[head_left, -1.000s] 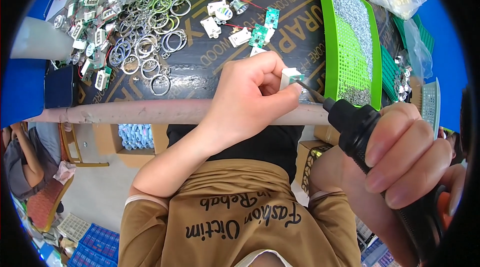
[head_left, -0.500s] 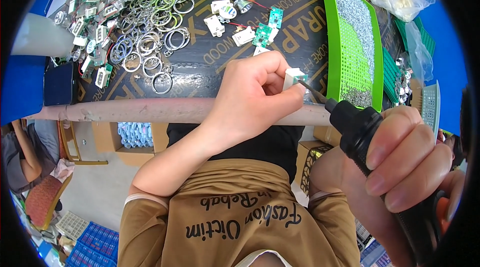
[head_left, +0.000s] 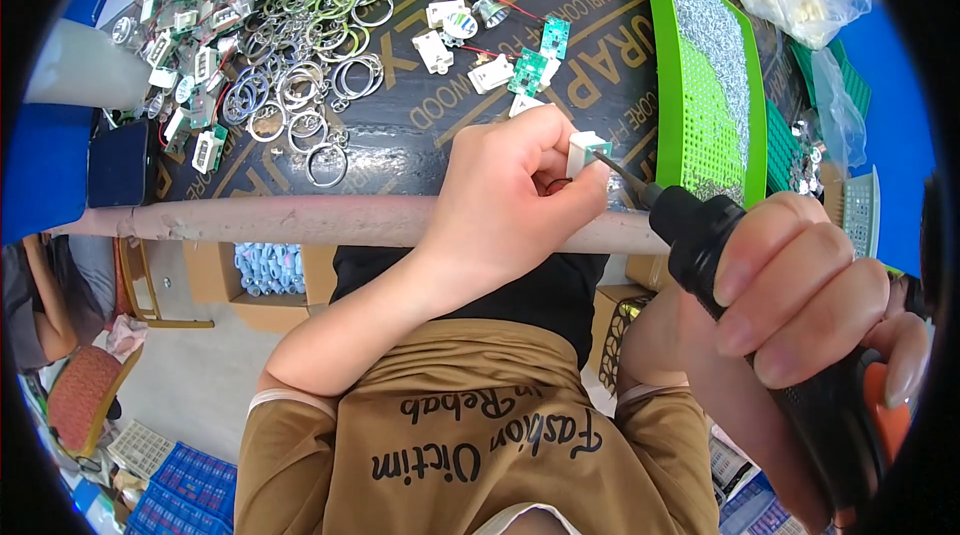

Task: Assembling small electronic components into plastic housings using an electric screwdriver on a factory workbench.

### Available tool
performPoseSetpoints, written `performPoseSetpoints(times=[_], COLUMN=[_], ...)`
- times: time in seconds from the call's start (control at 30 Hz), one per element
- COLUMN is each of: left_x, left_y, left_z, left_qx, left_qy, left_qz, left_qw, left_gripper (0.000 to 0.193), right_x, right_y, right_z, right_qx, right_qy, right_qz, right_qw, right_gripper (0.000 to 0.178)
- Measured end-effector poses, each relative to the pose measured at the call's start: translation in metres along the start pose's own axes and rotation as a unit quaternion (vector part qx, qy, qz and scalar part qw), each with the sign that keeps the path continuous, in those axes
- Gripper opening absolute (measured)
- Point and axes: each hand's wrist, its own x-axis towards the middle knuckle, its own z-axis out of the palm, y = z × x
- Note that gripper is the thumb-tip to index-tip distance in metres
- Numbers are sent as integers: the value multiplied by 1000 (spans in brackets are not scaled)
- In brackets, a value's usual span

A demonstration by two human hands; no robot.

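Metal rings point(head_left: 300, 85) are lying in a heap on the dark tabletop point(head_left: 400, 135), far left of the white part point(head_left: 583, 152). The left hand point(head_left: 510, 200) is pinching that part at the tabletop's near edge, fingers closed round it and hiding its lower half. Right of the part, the right hand point(head_left: 800, 285) is gripping a black screwdriver point(head_left: 700, 230), its tip touching the part. Behind the screwdriver a green tray point(head_left: 700, 85) of screws is standing tilted; the screwdriver's handle is running out of view.

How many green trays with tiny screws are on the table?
1. The green tray stands right of the left hand, beyond the black screwdriver held by the right hand. More green mesh behind it is partly hidden.
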Motion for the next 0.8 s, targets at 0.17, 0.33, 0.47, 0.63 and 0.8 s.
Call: performPoseSetpoints(times=[0.17,0.33,0.47,0.63,0.8], left_x=[-1,-1,-1,-1,-2], left_y=[6,4,3,3,1], left_z=[3,3,3,3,5], left_qx=[18,53,60,51,58], left_qy=[51,56,57,58,65], left_qz=[38,55,61,53,62], left_qw=[998,996,995,996,994], left_gripper=[15,14,13,13,13], right_x=[2,-1,-1,-7,-7], right_y=[6,9,13,14,20], right_z=[6,8,5,10,10], right_qx=[9,17,24,35,46], right_qy=[24,50,71,98,123], right_qz=[-13,-25,-34,-46,-57], right_qw=[1000,998,997,994,990], right_gripper=[31,39,45,53,60])
